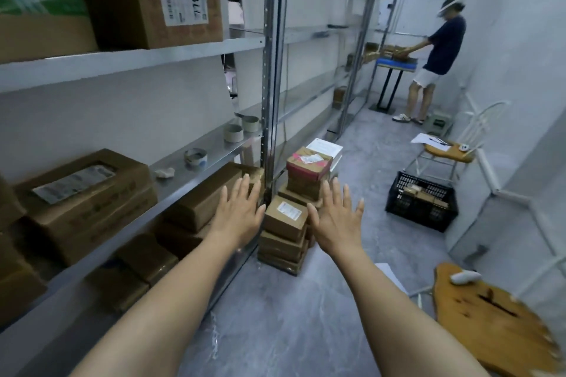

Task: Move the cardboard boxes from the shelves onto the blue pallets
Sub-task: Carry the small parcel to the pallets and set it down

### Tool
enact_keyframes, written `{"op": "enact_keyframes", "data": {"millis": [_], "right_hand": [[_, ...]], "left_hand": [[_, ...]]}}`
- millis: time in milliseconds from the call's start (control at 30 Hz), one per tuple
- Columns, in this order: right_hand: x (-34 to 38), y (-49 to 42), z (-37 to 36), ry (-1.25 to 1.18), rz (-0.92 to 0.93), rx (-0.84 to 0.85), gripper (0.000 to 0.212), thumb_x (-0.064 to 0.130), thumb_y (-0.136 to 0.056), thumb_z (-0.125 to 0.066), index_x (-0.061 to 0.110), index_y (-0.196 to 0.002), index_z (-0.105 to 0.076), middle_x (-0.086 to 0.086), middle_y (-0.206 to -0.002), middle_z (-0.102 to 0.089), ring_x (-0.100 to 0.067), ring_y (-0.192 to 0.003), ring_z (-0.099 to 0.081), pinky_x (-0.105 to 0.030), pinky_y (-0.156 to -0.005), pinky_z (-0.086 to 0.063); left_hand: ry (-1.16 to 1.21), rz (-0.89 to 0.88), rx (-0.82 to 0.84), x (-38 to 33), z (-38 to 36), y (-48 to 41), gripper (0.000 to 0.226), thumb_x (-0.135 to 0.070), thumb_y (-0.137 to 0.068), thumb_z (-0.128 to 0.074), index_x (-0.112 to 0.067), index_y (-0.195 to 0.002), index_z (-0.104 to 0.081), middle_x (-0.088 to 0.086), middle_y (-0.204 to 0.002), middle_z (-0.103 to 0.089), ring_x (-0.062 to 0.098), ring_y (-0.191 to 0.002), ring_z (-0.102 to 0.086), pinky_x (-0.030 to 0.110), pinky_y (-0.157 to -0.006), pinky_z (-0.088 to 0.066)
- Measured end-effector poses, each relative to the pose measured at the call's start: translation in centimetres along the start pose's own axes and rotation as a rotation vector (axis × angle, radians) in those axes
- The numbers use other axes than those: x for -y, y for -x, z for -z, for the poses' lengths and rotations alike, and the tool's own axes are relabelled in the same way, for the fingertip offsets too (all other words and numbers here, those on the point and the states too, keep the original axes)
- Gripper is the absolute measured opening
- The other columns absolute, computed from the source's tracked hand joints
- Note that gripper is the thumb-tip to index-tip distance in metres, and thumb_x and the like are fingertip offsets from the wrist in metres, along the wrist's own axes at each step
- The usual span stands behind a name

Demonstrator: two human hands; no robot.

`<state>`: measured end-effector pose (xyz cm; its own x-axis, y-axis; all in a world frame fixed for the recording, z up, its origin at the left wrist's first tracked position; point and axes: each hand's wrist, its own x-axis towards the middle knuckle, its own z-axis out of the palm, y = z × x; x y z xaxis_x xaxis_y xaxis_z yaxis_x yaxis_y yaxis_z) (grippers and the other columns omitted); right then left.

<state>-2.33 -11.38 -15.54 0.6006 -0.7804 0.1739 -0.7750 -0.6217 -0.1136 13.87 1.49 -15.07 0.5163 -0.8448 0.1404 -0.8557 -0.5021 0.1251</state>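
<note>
Cardboard box [202, 199] lies at ten o'clock of the left hand [239, 217]; it and the right hand [337, 220] are spread and empty, seemingly reaching. Next: clasp its sides.

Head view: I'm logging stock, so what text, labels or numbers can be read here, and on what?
"7786", handwritten upside down, middle digits unsure: white label on the large upper-shelf box.
Printed lines on that label: too blurred.
Label on the lower-shelf box: blurred.
Labels on the pink box and small floor box: too small.
Green print on the top-left box: blurred.
</note>
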Motion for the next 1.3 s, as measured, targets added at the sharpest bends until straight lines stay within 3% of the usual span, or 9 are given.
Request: {"op": "enact_keyframes", "data": {"millis": [267, 600, 1300], "right_hand": [[1.7, -6.2, -2.0, -0.026, -0.142, -0.006, 0.067, 0.054, -0.102, -0.019, 0.021, -0.157, -0.001, -0.003, -0.164, 0.006, -0.024, -0.151, 0.006, -0.056, -0.117, 0.003], [-0.4, -14.2, -6.0, 0.005, -0.230, 0.051, 0.066, 0.054, -0.102, -0.018, 0.020, -0.157, -0.002, -0.004, -0.165, -0.001, -0.025, -0.151, 0.003, -0.056, -0.118, 0.000], [-9.6, -40.8, -16.6, -0.046, -0.165, 0.180, 0.065, 0.054, -0.102, -0.020, 0.022, -0.157, -0.003, -0.006, -0.165, -0.002, -0.027, -0.151, 0.001, -0.057, -0.117, 0.000]], "left_hand": [[0.025, -0.164, 0.001, 2.5, -0.7, -10.0, 0.060, -0.042, -0.102, -0.022, -0.019, -0.155, -0.003, 0.008, -0.161, 0.004, 0.022, -0.148, 0.006, 0.046, -0.120, -0.001], [0.034, -0.211, 0.061, 2.7, -5.0, -19.7, 0.061, -0.041, -0.102, -0.026, -0.017, -0.154, -0.005, 0.008, -0.161, 0.002, 0.022, -0.149, 0.004, 0.045, -0.119, -0.002], [0.011, -0.092, 0.166, -0.4, -17.3, -44.6, 0.058, -0.041, -0.103, -0.025, -0.019, -0.153, -0.008, 0.007, -0.161, -0.004, 0.023, -0.149, -0.002, 0.045, -0.120, -0.008]]}}
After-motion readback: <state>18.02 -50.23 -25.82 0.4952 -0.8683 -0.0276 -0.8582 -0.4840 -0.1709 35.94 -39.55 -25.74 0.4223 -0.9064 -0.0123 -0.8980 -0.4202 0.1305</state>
